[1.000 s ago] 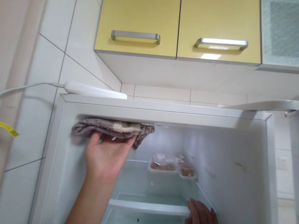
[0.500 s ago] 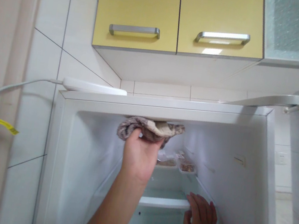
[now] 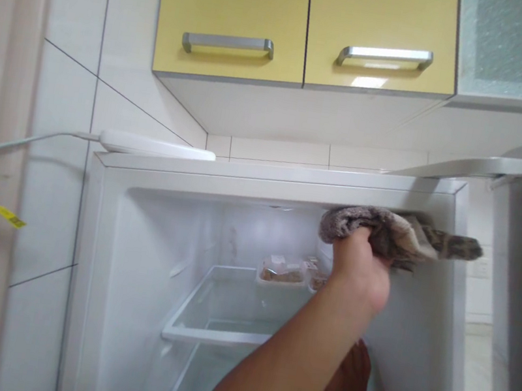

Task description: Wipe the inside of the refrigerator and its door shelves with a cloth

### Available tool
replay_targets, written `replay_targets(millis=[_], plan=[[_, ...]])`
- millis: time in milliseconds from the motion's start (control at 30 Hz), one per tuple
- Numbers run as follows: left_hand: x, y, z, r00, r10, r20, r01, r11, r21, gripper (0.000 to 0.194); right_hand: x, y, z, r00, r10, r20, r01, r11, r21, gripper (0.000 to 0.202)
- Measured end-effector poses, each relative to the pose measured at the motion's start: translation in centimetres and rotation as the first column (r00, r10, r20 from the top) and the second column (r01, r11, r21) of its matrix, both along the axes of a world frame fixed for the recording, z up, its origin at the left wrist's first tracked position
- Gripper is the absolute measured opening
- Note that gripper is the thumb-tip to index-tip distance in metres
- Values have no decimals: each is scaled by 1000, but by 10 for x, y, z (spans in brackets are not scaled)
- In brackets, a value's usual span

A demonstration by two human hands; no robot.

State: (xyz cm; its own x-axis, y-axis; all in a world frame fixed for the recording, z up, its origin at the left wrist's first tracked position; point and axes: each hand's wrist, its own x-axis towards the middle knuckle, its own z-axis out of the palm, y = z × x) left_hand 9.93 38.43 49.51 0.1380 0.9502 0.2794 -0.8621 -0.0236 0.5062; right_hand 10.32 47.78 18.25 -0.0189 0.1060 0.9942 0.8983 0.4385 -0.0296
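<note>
My left hand [image 3: 365,255] is closed on a bunched grey-brown cloth [image 3: 432,239] and presses it near the top right front corner inside an open refrigerator [image 3: 97,275]. One end of the cloth hangs out past the right side wall. Behind my left forearm, my right hand [image 3: 355,369] is bent at the right end of the white-edged glass shelf [image 3: 214,335]. Its fingers show only in part, and the shelf edge beside them is covered by the forearm.
Clear plastic food boxes [image 3: 283,270] sit at the back of the upper shelf. The open fridge door [image 3: 514,315] stands on the right. A white device [image 3: 157,148] with a cable lies on the fridge top, below yellow cabinets [image 3: 235,13]. A tiled wall [image 3: 51,189] rises at left.
My left hand has carried the cloth along the fridge's ceiling from the middle to the right corner. The right hand stays near the shelf's right end, now partly covered by my left forearm.
</note>
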Motion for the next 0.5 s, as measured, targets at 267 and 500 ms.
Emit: replay_targets(millis=[267, 500], plan=[[-112, 34, 11, 913, 403, 56, -398, 913, -88, 44, 0, -8, 10, 999, -14, 37, 15, 999, -28, 46], [-229, 15, 11, 769, 626, 129, -631, 776, -5, 39, -1, -5, 8, 999, -32, 35, 33, 999, -12, 41]])
